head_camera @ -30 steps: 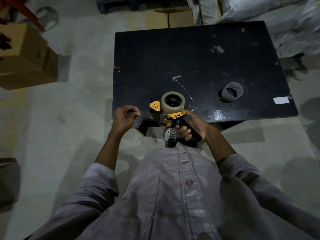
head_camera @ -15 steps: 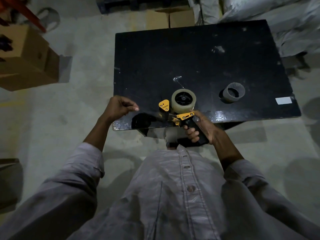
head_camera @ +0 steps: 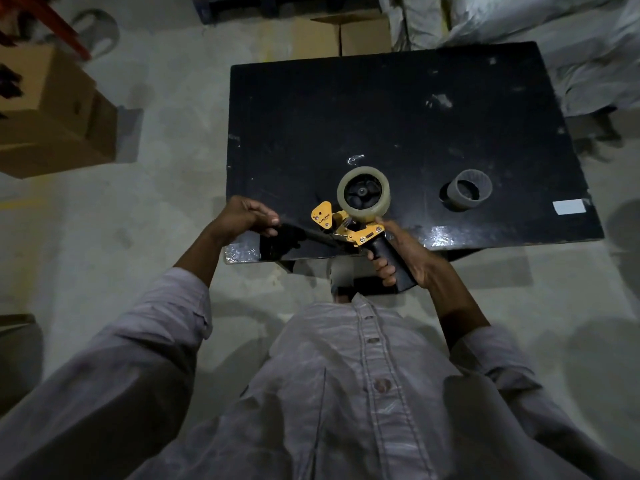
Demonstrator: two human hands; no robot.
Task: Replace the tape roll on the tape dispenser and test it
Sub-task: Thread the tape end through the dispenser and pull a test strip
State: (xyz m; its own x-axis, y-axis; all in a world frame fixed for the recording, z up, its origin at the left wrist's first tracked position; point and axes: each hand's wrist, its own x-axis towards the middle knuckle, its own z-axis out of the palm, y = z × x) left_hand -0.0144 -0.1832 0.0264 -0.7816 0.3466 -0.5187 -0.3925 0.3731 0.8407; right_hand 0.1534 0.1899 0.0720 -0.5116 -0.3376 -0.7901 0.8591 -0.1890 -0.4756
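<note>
while the right hand (head_camera: pixel 408 261) is curling its fingers round the black handle, the tape dispenser (head_camera: pixel 351 230) is being held over the near edge of the black table (head_camera: pixel 381 109), its yellow frame pointing left.

item: tape roll (head_camera: pixel 363 216), clear, is sitting mounted on the dispenser's hub, above the frame.

item: left hand (head_camera: pixel 242 216) is pinching the end of a tape strip (head_camera: pixel 306 234) between thumb and fingertips. the strip is running taut from the dispenser's front to that hand, just above the table's near edge.

item: empty core (head_camera: pixel 469 190), grey, is resting on the table to the right of the dispenser, well apart from it.

item: white label (head_camera: pixel 569 206) is lying flat near the table's right edge.

item: cardboard boxes (head_camera: pixel 52 109) are sitting on the concrete floor (head_camera: pixel 156 271), left of the table.

item: pale buttoned shirt (head_camera: pixel 363 393) is filling the lower part of the view.
</note>
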